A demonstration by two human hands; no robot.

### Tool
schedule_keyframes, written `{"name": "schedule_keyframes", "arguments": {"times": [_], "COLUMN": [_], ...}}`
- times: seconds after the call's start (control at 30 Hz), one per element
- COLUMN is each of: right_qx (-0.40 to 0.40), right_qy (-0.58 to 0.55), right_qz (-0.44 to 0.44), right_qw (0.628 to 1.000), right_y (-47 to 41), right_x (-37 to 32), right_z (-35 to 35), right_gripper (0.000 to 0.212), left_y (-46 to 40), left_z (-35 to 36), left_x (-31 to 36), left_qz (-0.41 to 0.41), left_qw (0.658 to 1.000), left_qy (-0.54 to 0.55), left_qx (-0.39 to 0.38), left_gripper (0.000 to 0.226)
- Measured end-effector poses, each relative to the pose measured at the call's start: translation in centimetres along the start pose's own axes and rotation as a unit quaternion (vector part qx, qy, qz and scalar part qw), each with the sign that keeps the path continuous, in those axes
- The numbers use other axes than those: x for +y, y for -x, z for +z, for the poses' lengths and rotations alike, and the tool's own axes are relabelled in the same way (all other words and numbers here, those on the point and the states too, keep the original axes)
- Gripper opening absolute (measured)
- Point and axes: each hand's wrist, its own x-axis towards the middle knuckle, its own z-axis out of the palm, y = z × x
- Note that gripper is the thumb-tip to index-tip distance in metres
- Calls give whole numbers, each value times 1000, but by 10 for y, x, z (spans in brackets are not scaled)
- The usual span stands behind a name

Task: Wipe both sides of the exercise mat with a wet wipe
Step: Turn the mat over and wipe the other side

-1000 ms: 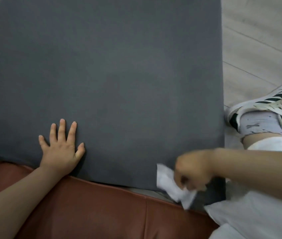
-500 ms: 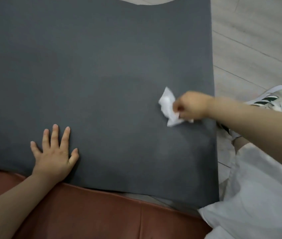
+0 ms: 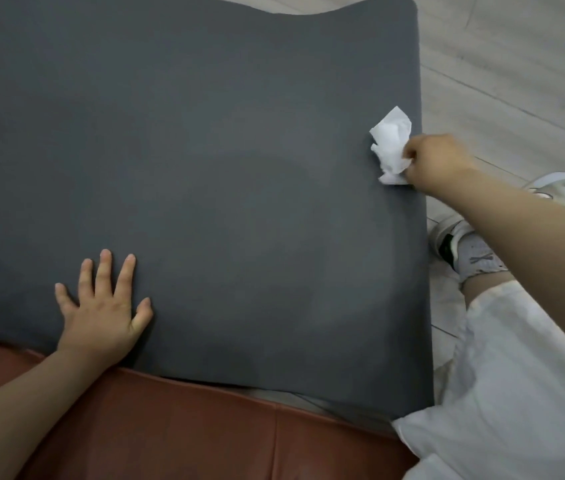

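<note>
Exercise mat, dark grey, lies flat across a brown leather seat w/ its far end out over the wood floor. Left hand presses it near the seat edge, fingers straight and spread, holding nothing, while right hand sits at the mat's right edge, fingers curled round a crumpled wet wipe. Risk, as judged: a stroke at that edge may run the wipe off the mat, or drag the overhanging end askew, since the pinning hand is well apart from it.
</note>
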Motion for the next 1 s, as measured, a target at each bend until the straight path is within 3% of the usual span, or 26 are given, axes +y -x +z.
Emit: {"name": "schedule_keyframes", "arguments": {"times": [0.07, 0.13, 0.23, 0.27, 0.3, 0.33, 0.4, 0.47, 0.57, 0.63, 0.67, 0.73, 0.83, 1.0], "right_qx": [-67, -193, -432, -465, -454, -409, -272, -149, 9, 20, -1, -50, -21, -36], "right_qy": [-20, -7, 40, 83, 124, 154, 181, 175, 159, 38, -20, -102, -149, -111], "right_qz": [-78, -192, -350, -396, -423, -427, -370, -244, -16, 114, 128, 110, 74, 22], "right_qw": [995, 962, 830, 788, 775, 791, 870, 942, 987, 993, 992, 987, 986, 993], "right_y": [29, 84, 175, 189, 190, 180, 132, 71, 10, 6, 13, 38, 75, 133], "right_x": [-13, -26, -42, -46, -48, -49, -46, -26, 21, 38, 36, 25, 17, 4], "right_z": [12, 17, 5, 2, 0, -2, -4, -16, -25, -9, 4, 26, 38, 44], "right_gripper": [27, 26, 23, 22, 22, 22, 21, 17, 23, 26, 26, 19, 2, 12], "left_y": [0, 0, 0, 0, -1, -1, -1, 0, -1, 0, 0, 0, 0, 2], "left_z": [0, 0, 0, 0, 0, 1, 2, 2, 3, 3, 3, 0, -2, -8], "left_x": [0, -1, 0, -1, -1, -1, -1, -1, -1, 0, 0, 0, 2, 5], "left_qz": [4, 7, 10, 9, 8, 8, 9, 8, 4, 1, 0, 3, 3, -5], "left_qw": [1000, 1000, 1000, 1000, 1000, 1000, 1000, 1000, 1000, 1000, 1000, 1000, 1000, 999], "left_qy": [-4, -5, -8, -8, -8, -10, -8, -1, 2, 7, 6, 6, 0, -10], "left_qx": [-1, -1, 0, 1, 1, 3, 8, 10, 11, 8, 9, 6, 0, -32], "left_gripper": [86, 86, 84, 84, 84, 85, 86, 86, 86, 86, 87, 87, 88, 77]}}
